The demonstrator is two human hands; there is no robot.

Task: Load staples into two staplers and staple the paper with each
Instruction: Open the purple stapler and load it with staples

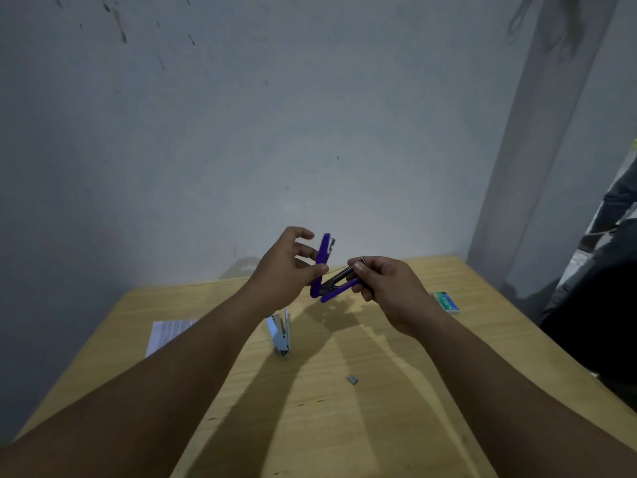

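Note:
A purple stapler (323,257) is held above the table, swung open in a V. My left hand (289,267) pinches its raised purple top arm. My right hand (386,288) grips the lower arm with the metal staple channel, fingertips on the channel's end. A white stapler (281,334) stands opened on the wooden table (344,426) below my left wrist. A small grey strip of staples (352,379) lies loose on the table in front. A printed sheet of paper (165,334) lies at the left, partly hidden by my left forearm.
A green and white staple box (446,301) lies near the table's right edge. A grey wall rises just behind the table. A dark-clothed person (606,288) is at the far right beside the table.

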